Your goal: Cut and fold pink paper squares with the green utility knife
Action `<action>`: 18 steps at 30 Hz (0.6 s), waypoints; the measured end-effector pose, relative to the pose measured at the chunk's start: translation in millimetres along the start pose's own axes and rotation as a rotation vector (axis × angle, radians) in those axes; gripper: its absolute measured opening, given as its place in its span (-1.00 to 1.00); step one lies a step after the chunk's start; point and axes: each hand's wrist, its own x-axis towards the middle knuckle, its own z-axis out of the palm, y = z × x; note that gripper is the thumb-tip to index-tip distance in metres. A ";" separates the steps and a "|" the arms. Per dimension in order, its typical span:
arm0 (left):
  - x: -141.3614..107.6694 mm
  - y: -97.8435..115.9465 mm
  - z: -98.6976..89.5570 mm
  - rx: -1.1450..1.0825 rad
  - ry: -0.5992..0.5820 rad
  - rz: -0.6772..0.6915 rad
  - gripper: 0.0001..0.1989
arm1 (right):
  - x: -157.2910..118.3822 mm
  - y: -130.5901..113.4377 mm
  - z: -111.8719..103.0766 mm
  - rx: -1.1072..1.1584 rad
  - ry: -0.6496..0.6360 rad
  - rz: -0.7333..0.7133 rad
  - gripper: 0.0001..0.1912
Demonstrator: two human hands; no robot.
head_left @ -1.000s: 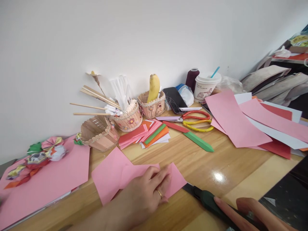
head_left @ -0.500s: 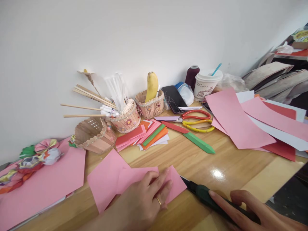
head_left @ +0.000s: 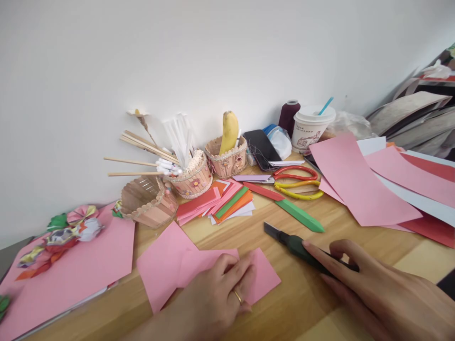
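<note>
The folded pink paper (head_left: 167, 265) lies flat on the wooden tabletop (head_left: 320, 265) near its front edge, a matte piece with an angular outline, one corner pointing up toward the baskets and a crease running across its middle. The left hand (head_left: 216, 298), with a ring on one finger, presses down on the paper's right half with fingers spread flat, so its grip is open and pinning rather than clasping. The right hand (head_left: 377, 289) lies to the right of the paper, its grip closed around the dark green utility knife (head_left: 295, 245), whose short metal blade points up and left, just beyond the paper's right corner and not touching it. Behind the paper stand three small baskets made of craft sticks: one empty (head_left: 147, 201), one (head_left: 192, 177) full of wooden sticks and white pens, one (head_left: 227, 161) holding a single banana (head_left: 229, 130). In front of them is a fanned stack of small coloured paper slips (head_left: 220, 201), and beside it two pointed paper strips, one red (head_left: 263, 191) and one green (head_left: 300, 215). Two pairs of scissors lie together, red-handled (head_left: 295, 173) and yellow-handled (head_left: 302, 193). One lidded paper cup (head_left: 311, 128) with a blue straw, one dark spool of thread (head_left: 288, 116) and one black phone (head_left: 261, 149) stand near the wall. Large pink, white and red sheets (head_left: 362, 184) overlap at the right; another big pink sheet (head_left: 78, 270) at the left carries a cluster of paper flowers (head_left: 62, 232).
</note>
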 end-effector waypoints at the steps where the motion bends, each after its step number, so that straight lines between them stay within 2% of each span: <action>1: 0.1 -0.5 0.4 -0.020 -0.008 -0.008 -0.46 | 0.7 2.6 -1.0 -0.025 0.001 -0.002 -0.47; 3: 0.4 -2.6 -1.0 -0.084 0.013 -0.028 -0.51 | 1.5 5.6 -1.6 -0.062 0.015 -0.006 -0.47; 5: 0.3 -6.2 -7.6 -0.184 0.099 -0.039 -0.63 | 3.3 7.4 -0.6 -0.109 0.053 -0.007 -0.51; 7: -1.3 -11.4 -20.0 -0.295 0.197 -0.041 -0.71 | 7.4 9.2 1.0 -0.154 0.096 -0.019 -0.55; 9: -5.1 -17.7 -35.6 -0.376 0.203 -0.098 -0.68 | 14.5 10.2 1.4 -0.186 0.130 -0.041 -0.57; 12: -12.0 -27.7 -54.0 -0.420 -0.061 -0.409 -0.51 | 31.4 4.8 -0.8 -0.152 0.182 -0.105 -0.60; 14: -13.9 -33.3 -59.3 -0.435 -0.192 -0.567 -0.42 | 46.8 -5.8 -1.1 -0.046 0.183 -0.180 -0.64; 16: -11.8 -37.1 -61.1 -0.436 -0.285 -0.655 -0.40 | 63.9 -20.1 2.1 0.072 0.125 -0.251 -0.68; 18: -6.8 -39.0 -62.3 -0.403 -0.351 -0.688 -0.46 | 80.9 -33.5 8.0 0.146 0.011 -0.281 -0.70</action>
